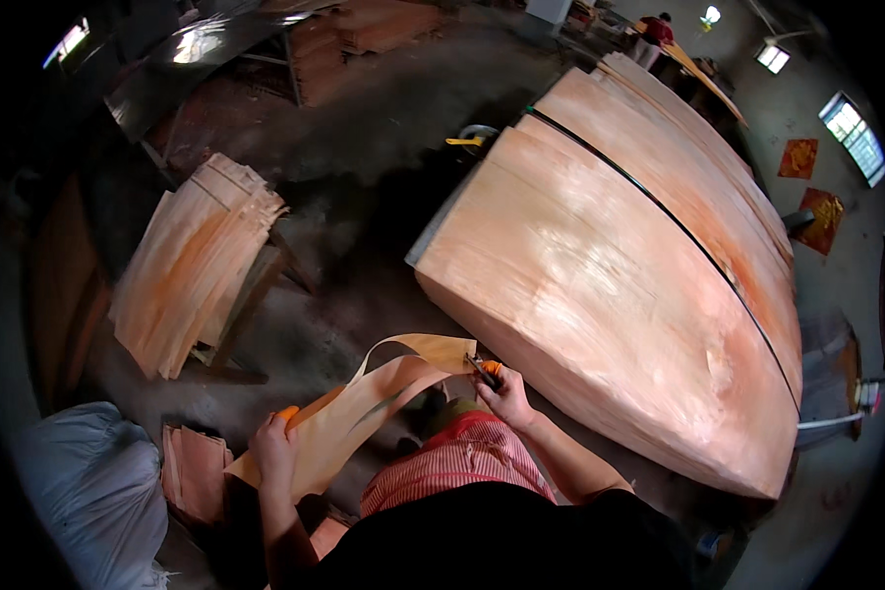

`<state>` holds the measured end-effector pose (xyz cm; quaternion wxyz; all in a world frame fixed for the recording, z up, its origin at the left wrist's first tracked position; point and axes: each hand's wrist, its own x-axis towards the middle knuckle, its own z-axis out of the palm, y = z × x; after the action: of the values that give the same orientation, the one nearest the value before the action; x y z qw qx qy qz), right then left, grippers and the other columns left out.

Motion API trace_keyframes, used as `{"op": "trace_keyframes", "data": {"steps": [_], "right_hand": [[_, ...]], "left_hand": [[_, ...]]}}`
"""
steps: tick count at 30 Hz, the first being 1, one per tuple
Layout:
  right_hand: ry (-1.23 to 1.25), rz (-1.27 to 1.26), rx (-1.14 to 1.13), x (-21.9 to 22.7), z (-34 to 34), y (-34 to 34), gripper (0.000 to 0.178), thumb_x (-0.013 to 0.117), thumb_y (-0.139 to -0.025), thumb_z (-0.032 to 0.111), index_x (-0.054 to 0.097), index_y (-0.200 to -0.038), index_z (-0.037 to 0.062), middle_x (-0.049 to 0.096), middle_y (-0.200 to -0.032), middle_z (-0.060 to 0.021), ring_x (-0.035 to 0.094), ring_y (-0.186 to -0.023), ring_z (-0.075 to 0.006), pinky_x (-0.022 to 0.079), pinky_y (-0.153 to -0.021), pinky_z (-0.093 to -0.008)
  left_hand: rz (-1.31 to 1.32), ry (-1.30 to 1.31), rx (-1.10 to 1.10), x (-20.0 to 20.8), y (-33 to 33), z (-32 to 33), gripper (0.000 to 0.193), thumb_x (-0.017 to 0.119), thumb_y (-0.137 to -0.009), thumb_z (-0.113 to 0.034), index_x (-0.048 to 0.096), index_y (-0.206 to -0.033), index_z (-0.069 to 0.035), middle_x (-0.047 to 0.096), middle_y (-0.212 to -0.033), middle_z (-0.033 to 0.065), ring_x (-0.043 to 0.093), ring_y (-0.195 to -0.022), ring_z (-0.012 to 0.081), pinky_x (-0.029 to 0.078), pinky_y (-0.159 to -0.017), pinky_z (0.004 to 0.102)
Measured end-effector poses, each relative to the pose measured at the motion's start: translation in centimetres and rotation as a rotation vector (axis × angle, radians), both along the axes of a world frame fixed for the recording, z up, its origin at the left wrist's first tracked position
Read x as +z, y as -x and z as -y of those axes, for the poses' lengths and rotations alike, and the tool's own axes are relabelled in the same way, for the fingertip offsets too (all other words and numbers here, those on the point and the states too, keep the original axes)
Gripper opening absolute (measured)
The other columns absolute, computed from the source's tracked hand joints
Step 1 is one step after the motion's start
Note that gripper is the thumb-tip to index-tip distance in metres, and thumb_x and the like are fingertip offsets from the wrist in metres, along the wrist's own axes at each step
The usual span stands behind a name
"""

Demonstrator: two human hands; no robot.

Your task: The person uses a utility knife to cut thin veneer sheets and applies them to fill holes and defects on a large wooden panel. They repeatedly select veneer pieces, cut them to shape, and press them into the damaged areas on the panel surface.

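Observation:
A thin, pale wood veneer sheet [342, 431] bends in front of me, with a narrow strip [428, 346] curling up along its far side. My left hand [273, 454] is closed on the sheet's near left edge, orange covering on a fingertip. Over at the sheet's right end, my right hand [506, 398] is closed round a small dark hand tool [479, 370]; orange shows on a finger here too. The tool's tip meets the veneer's end. Whether it is a knife or a cutter, I cannot tell.
A large veneer stack [600, 295] with a dark strap [649, 192] stands close on my right. To the left, a smaller stack [192, 261] rests on a stand. A pale sack [93, 497] and veneer pieces [195, 472] lie lower left. Another person [651, 37] is far back.

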<state>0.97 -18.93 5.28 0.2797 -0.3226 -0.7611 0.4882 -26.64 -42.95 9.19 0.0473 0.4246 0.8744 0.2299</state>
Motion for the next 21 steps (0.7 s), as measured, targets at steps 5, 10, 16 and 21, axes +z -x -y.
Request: {"op": "trace_keyframes", "data": {"steps": [5, 10, 16, 21], "right_hand": [[0.01, -0.048, 0.05, -2.4, -4.6, 8.6, 0.012, 0.059, -0.072, 0.003, 0.056, -0.083, 0.0003, 0.053, -0.065, -0.0079, 0.047, -0.058, -0.0121, 0.04, -0.054, -0.0242], [0.081, -0.055, 0.09, -1.2, -10.4, 18.2, 0.01, 0.061, -0.074, 0.006, 0.053, -0.076, -0.0002, 0.047, -0.058, -0.003, 0.041, -0.054, -0.0098, 0.037, -0.051, -0.0228], [0.054, -0.157, 0.152, 0.9, -15.8, 27.5, 0.009, 0.059, -0.076, 0.007, 0.056, -0.082, 0.0013, 0.048, -0.061, 0.0005, 0.042, -0.057, -0.0061, 0.037, -0.052, -0.0199], [0.103, -0.129, 0.107, 1.3, -17.3, 31.9, 0.024, 0.057, -0.079, 0.007, 0.054, -0.103, 0.0041, 0.046, -0.066, 0.006, 0.04, -0.057, -0.0036, 0.034, -0.053, -0.0172]], "left_hand": [[-0.038, 0.035, 0.092, 0.4, 6.5, -2.7, 0.021, 0.055, -0.067, -0.009, 0.06, -0.088, -0.009, 0.059, -0.08, 0.0121, 0.056, -0.074, 0.0291, 0.046, -0.064, 0.0369], [-0.162, 0.142, 0.205, 2.1, 14.5, -6.0, 0.018, 0.055, -0.069, -0.01, 0.061, -0.086, -0.009, 0.059, -0.076, 0.0123, 0.056, -0.069, 0.0299, 0.046, -0.06, 0.0373], [-0.238, 0.081, 0.252, 3.6, 24.3, -8.0, 0.015, 0.057, -0.07, -0.013, 0.061, -0.083, -0.008, 0.058, -0.071, 0.0142, 0.056, -0.065, 0.031, 0.045, -0.057, 0.0375], [-0.084, 0.048, 0.331, 3.4, 35.2, -8.0, 0.016, 0.059, -0.072, -0.017, 0.061, -0.083, -0.005, 0.058, -0.069, 0.0175, 0.057, -0.065, 0.0321, 0.044, -0.056, 0.0363]]}}
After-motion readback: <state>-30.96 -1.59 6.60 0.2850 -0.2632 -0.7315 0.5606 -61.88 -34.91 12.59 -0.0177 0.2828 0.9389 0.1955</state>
